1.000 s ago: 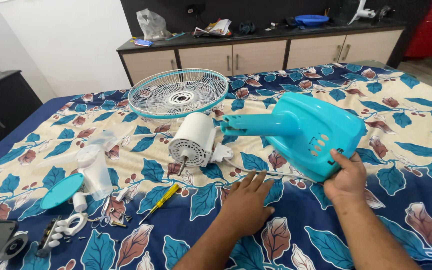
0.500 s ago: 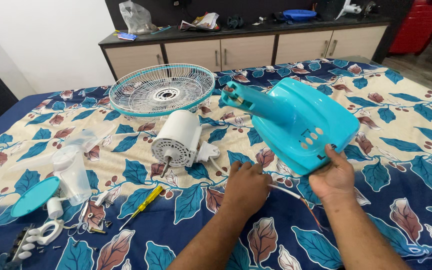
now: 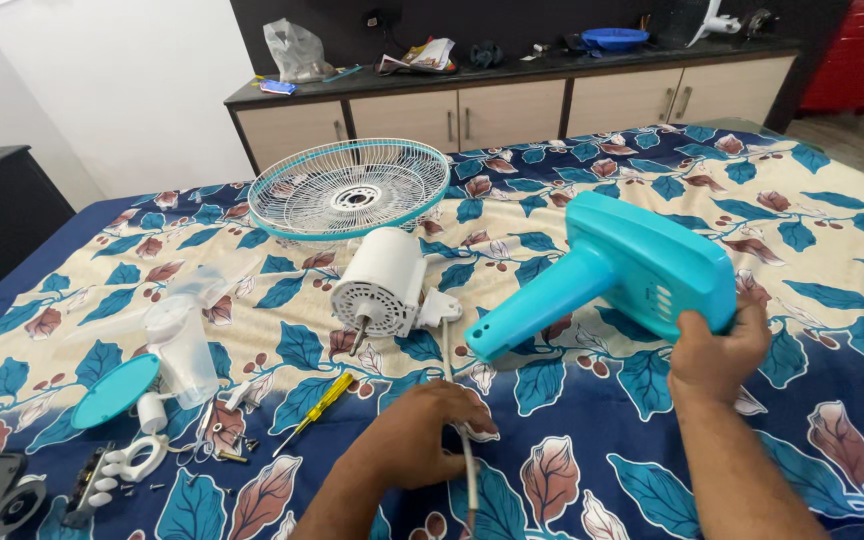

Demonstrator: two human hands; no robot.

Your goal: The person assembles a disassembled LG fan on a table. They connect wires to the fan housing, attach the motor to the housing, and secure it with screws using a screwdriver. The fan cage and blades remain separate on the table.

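The turquoise fan base [image 3: 642, 265] has swung round since a moment ago — its neck now points down and left toward the bedspread [image 3: 832, 230], and the left hand [image 3: 417, 435] has slid back toward the person, drawing the white cord [image 3: 464, 450] along with it. That left hand is closed around the cord, low on the spread; the right hand [image 3: 717, 350] grips the base by its lower edge, holding it tilted above the cloth. The white motor [image 3: 382, 282] lies between base and wire guard [image 3: 352, 187], its shaft bare, the cord running from its bracket. Clearly well into stripping down — the clear blade [image 3: 177, 335], a turquoise cap [image 3: 117, 390], a yellow screwdriver [image 3: 320, 400] and loose screws [image 3: 222, 435] lie spread at left. Base and motor look separated; only the cord seems left to sort out.
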